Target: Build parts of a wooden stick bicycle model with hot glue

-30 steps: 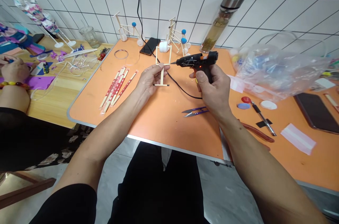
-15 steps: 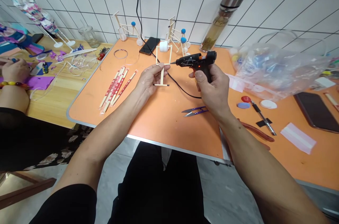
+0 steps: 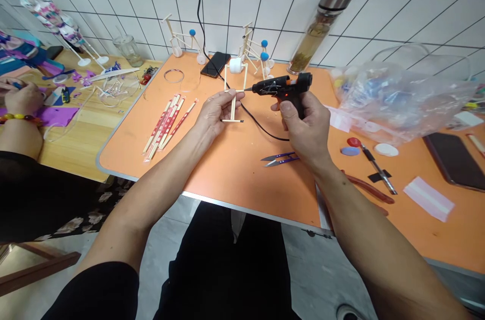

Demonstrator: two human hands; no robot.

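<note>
My left hand (image 3: 216, 114) pinches a small frame of thin wooden sticks (image 3: 235, 92), holding it upright above the orange table (image 3: 227, 168). My right hand (image 3: 303, 125) grips a black hot glue gun (image 3: 282, 89) by its handle. The gun's nozzle points left and touches the frame's right corner, where the crossbar meets an upright. A black cord (image 3: 261, 130) runs from the gun across the table and up the tiled wall.
Wrapped chopsticks (image 3: 168, 123) lie left of my hand. Purple snips (image 3: 279, 158) lie below the gun. Stick models with blue balls (image 3: 253, 52), a phone (image 3: 215, 64), a glass bottle (image 3: 316, 32) and a plastic bag (image 3: 394, 100) stand behind. Another person's hand (image 3: 20, 103) works at the left table.
Almost nothing has moved. The glue gun's nozzle has stayed at the frame's right corner, and both hands hold as before.
</note>
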